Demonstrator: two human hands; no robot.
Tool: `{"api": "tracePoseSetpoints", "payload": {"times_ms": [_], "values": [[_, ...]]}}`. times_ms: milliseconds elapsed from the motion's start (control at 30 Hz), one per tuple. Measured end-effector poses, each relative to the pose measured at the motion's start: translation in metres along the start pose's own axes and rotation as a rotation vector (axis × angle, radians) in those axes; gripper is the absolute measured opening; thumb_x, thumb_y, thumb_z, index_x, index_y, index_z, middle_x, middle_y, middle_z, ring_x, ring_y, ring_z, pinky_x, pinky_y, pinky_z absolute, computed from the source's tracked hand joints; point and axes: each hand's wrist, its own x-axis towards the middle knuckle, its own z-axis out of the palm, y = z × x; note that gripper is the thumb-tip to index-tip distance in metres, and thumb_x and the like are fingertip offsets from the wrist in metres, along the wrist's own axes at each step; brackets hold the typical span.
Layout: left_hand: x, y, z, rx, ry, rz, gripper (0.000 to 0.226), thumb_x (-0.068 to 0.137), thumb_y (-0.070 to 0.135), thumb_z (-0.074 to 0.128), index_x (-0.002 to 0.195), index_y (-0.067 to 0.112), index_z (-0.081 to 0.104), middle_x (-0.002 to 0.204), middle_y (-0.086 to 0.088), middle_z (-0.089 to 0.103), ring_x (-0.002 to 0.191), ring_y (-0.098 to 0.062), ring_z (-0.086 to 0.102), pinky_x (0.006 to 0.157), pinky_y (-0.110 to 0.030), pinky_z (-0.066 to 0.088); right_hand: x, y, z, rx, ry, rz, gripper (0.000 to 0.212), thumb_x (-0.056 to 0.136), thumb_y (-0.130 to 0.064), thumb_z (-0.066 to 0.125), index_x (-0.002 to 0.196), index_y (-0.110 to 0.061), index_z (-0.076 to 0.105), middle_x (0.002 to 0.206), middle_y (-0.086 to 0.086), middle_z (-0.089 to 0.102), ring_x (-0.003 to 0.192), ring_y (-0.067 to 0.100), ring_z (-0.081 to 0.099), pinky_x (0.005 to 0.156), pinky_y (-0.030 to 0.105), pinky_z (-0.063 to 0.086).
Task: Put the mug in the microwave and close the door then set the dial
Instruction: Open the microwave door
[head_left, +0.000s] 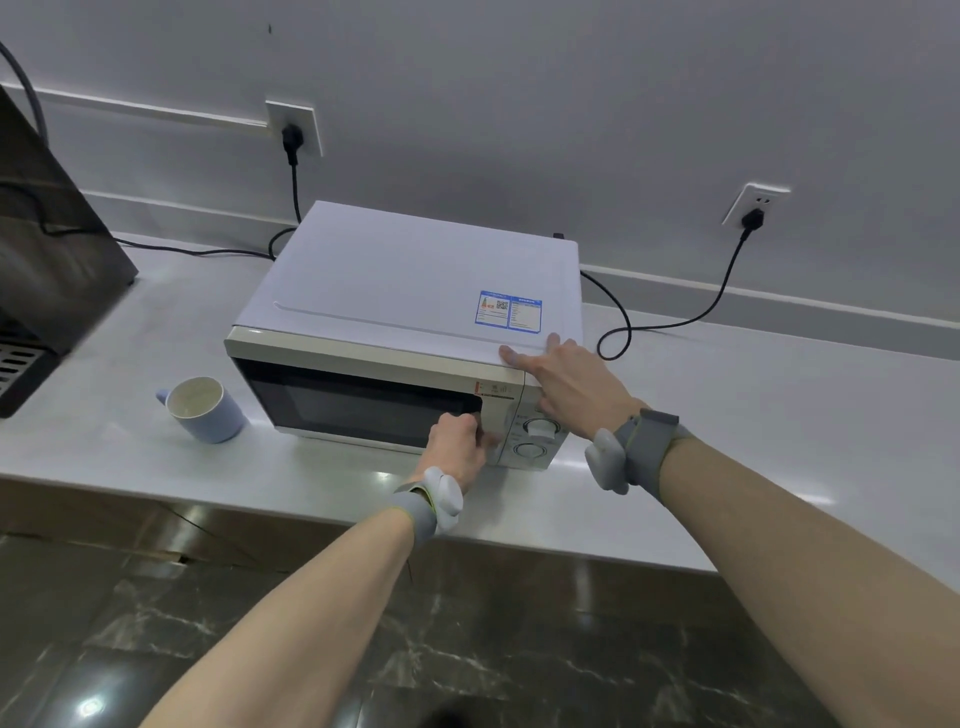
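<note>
From the head camera, the microwave (405, 332) is seen in the middle of the frame, on the pale tabletop (727, 415). Its door (358, 402) looks shut. The mug (205, 410) is seen left of the middle, standing upright on the tabletop just beside the microwave, and it looks empty.

The left hand (460, 447) is curled around the right edge of the door, where the handle seems to be. The right hand (566, 376) is laid flat and open on the top right corner of the microwave, and nothing is held in it. Two dials (540, 427) are seen below it, not touched.

The step in hand is judged to be the opening of the door. Next, the door must be pulled open while the box is held steady. Then the mug can be picked up and put inside.
</note>
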Motion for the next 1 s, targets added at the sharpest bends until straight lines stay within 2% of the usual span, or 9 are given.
{"api": "tracePoseSetpoints", "payload": {"times_ms": [167,400,567,667,833,1000], "values": [[0.004,-0.003,0.0,0.042,0.002,0.028,0.029,0.098,0.027,0.055,0.115,0.011,0.072,0.109,-0.022,0.067,0.101,-0.045,0.065,0.091,-0.048,0.057,0.001,0.001,0.004,0.041,-0.001,0.008,0.078,0.095,0.003,0.049,0.158,-0.037,0.025,0.115,0.016,0.048,0.088,0.029,0.041,0.077,0.04,0.052],[0.0,-0.002,-0.004,0.047,-0.018,0.051,0.028,0.098,0.024,0.054,0.116,0.013,0.073,0.112,-0.021,0.068,0.104,-0.044,0.064,0.094,-0.047,0.055,0.005,0.003,0.01,0.037,0.025,0.009,0.08,0.093,0.003,0.05,0.157,-0.037,0.024,0.115,0.017,0.048,0.086,0.029,0.038,0.07,0.036,0.041],[-0.047,-0.027,-0.003,0.017,-0.07,0.123,0.026,0.1,0.027,0.057,0.114,0.013,0.074,0.106,-0.012,0.075,0.095,-0.026,0.073,0.089,-0.036,0.059,0.007,0.005,0.014,0.007,0.056,0.0,0.085,0.089,0.008,0.05,0.157,-0.035,0.023,0.118,0.02,0.049,0.093,0.034,0.051,0.069,0.038,0.041],[-0.047,-0.028,-0.007,0.023,-0.062,0.106,0.029,0.1,0.029,0.057,0.113,0.01,0.073,0.106,-0.017,0.076,0.098,-0.033,0.071,0.092,-0.041,0.057,0.005,-0.001,0.012,0.006,0.053,0.006,0.086,0.089,0.009,0.049,0.158,-0.035,0.023,0.12,0.02,0.049,0.096,0.034,0.052,0.071,0.039,0.044],[-0.041,-0.018,-0.016,-0.003,-0.118,0.088,0.031,0.096,0.032,0.064,0.116,0.011,0.074,0.11,-0.017,0.076,0.104,-0.037,0.071,0.095,-0.044,0.057,0.003,-0.003,0.013,0.016,0.055,0.03,0.086,0.089,0.009,0.05,0.158,-0.035,0.025,0.121,0.02,0.048,0.099,0.034,0.051,0.083,0.043,0.054],[-0.057,-0.025,-0.019,-0.048,-0.149,0.046,0.033,0.094,0.029,0.066,0.122,0.012,0.072,0.118,-0.016,0.074,0.11,-0.036,0.069,0.099,-0.044,0.055,0.003,-0.008,0.008,0.077,-0.028,0.058,0.078,0.093,-0.003,0.051,0.16,-0.036,0.028,0.131,0.022,0.045,0.112,0.038,0.049,0.098,0.05,0.051]]}}
